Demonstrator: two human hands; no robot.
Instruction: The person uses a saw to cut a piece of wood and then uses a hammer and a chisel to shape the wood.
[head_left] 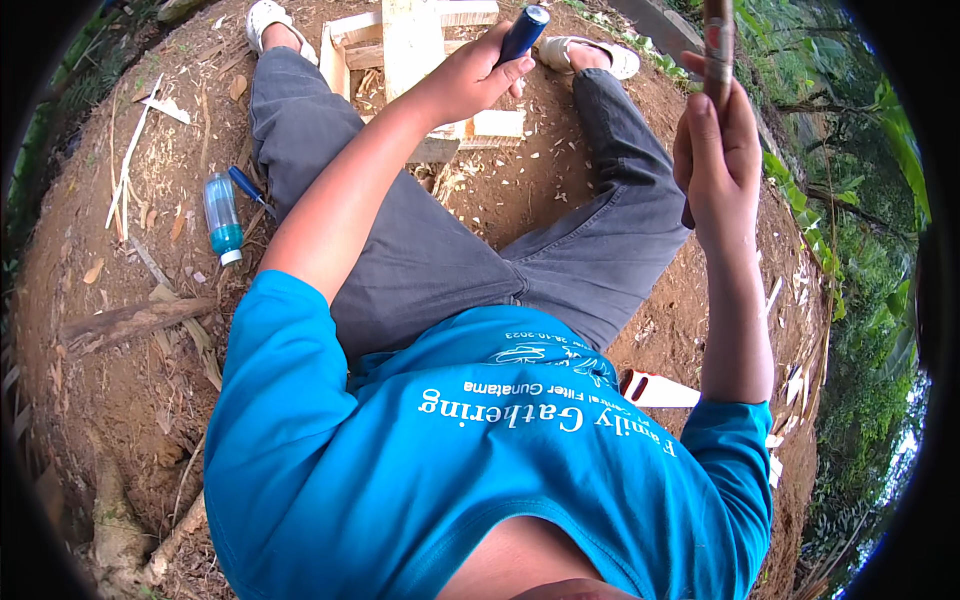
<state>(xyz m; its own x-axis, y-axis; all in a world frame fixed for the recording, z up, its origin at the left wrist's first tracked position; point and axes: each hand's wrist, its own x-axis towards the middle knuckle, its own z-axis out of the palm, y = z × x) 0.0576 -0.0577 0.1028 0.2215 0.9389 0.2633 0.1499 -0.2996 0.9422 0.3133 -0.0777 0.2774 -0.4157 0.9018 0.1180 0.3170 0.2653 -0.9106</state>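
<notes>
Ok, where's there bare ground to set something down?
Mostly bare dirt lies between the right trouser leg and the red-and-white object, and between the log and forked wood. Crowded: around the wooden frame, and by the bottle and blue-handled tool.

Outdoor scene, bare brown dirt ground (pixel 140 390), daylight.
Dense green foliage (pixel 860 300) fills right edge, bright gaps (pixel 905 455) at lower right; dry leaves (pixel 94 271) scattered on the ground at left; pale root-like wood (pixel 120 520) lower left; grey strip (pixel 652 22) along top, right of center, maybe a log or curb, too distorted to tell; darker greenery (pixel 62 90) upper left.
</notes>
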